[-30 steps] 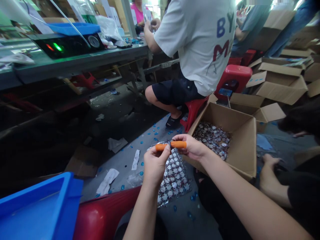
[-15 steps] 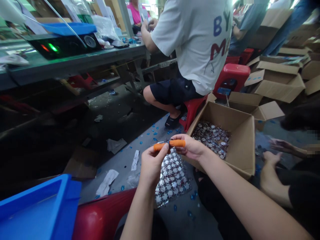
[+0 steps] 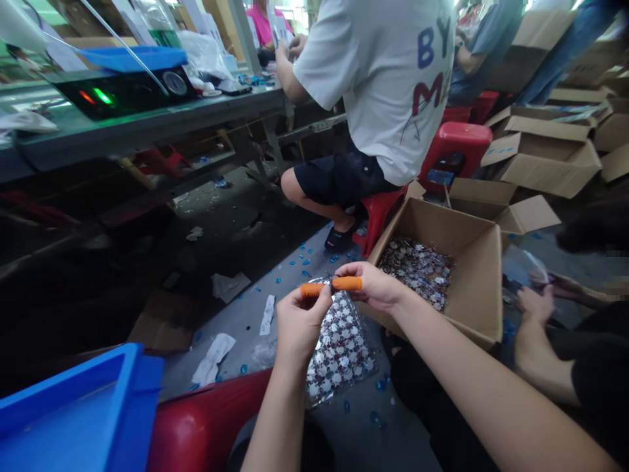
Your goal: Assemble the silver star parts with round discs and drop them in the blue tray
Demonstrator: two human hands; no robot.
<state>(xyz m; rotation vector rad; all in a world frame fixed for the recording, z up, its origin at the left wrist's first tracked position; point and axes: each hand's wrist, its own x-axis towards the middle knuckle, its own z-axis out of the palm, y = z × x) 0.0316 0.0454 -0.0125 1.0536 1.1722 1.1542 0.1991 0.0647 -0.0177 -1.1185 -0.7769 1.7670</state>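
Observation:
My left hand point(image 3: 297, 324) and my right hand point(image 3: 369, 287) meet fingertip to fingertip in the middle of the view. Orange finger covers sit on a finger of each. Both are closed in a pinch on a small dark piece point(image 3: 331, 284), mostly hidden by the fingers; its kind does not show. Below the hands lies a clear-edged plastic pack point(image 3: 341, 347) of silvery, scalloped small pieces. Just right of my right hand, an open cardboard box point(image 3: 474, 278) contains a heap of similar shiny pieces point(image 3: 417, 269).
A blue tray point(image 3: 122, 400) and red stool point(image 3: 196, 419) are at lower left. Ahead, a person in a white shirt point(image 3: 388, 85) sits by the workbench point(image 3: 147, 121). At right, another person's hands point(image 3: 538, 298) hold a clear bag. Blue bits and paper scraps point(image 3: 213, 357) litter the floor.
My hands keep their pinch with hardly any movement. At right, the other person's hands have shifted slightly and the clear bag shows more plainly.

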